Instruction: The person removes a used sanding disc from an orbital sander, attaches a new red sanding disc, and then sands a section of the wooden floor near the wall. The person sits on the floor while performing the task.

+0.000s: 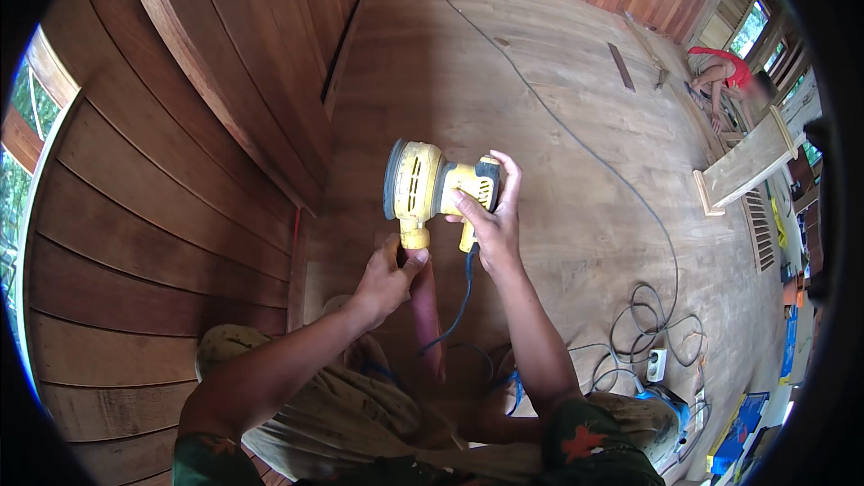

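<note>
A yellow and black orbital sander [417, 182] is held up sideways in front of me, its round dark pad facing left. My right hand [493, 223] is wrapped round the sander's top end, thumb across the yellow body. At the stubby dust outlet under the sander, my left hand [387, 281] is closed on the neck of a long reddish dust bag [427, 319]. The bag hangs down toward my legs. A dark cord [469, 292] drops from the sander's handle. My left fingertips partly hide where bag and outlet meet.
Wood-plank walls [153, 207] rise close on my left. A long black cable [576, 139] crosses the wooden floor to coils beside a white socket block [657, 365] and a blue power tool [664, 403]. At far right a person in red [733, 70] crouches near timber pieces.
</note>
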Motion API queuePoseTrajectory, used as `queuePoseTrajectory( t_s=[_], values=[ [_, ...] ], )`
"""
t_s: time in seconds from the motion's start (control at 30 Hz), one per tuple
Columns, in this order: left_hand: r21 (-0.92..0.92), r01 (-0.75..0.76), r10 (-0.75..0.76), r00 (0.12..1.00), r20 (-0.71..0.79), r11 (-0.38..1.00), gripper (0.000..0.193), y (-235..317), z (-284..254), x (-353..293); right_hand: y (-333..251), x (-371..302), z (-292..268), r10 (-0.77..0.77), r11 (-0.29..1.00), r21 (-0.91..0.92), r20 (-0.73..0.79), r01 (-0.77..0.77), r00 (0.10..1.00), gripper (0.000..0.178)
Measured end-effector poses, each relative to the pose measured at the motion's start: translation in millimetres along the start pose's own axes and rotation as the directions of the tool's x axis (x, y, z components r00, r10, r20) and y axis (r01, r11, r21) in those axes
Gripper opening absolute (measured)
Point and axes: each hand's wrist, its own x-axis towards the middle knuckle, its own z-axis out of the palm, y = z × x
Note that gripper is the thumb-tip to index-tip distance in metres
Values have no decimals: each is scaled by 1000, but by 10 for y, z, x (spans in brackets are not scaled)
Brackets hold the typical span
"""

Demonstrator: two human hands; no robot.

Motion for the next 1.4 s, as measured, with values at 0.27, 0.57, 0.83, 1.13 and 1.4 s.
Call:
queuePoseTrajectory(
  t_s=[0.27,0.57,0.83,1.13,1.4],
  values=[
    [-9,-5,6,999,33,1000,32,65,-16,42,-52,57,-141,-78,996,-29,73,81,994,85],
    [116,-45,44,999,13,992,25,154,-35,47,-10,61,-148,-90,996,-4,-30,90,995,75],
    [195,-73,74,997,4,978,32,174,-63,64,80,39,-110,-89,994,54,-108,96,990,72],
    [-17,20,-20,999,-37,1000,32,71,-14,127,74,0,-7,-101,994,-48,-192,93,976,71],
    [-11,-35,34,996,-79,999,28,14,-33,209,126,9,46,-67,998,-6,-189,67,980,75]
  ],
)
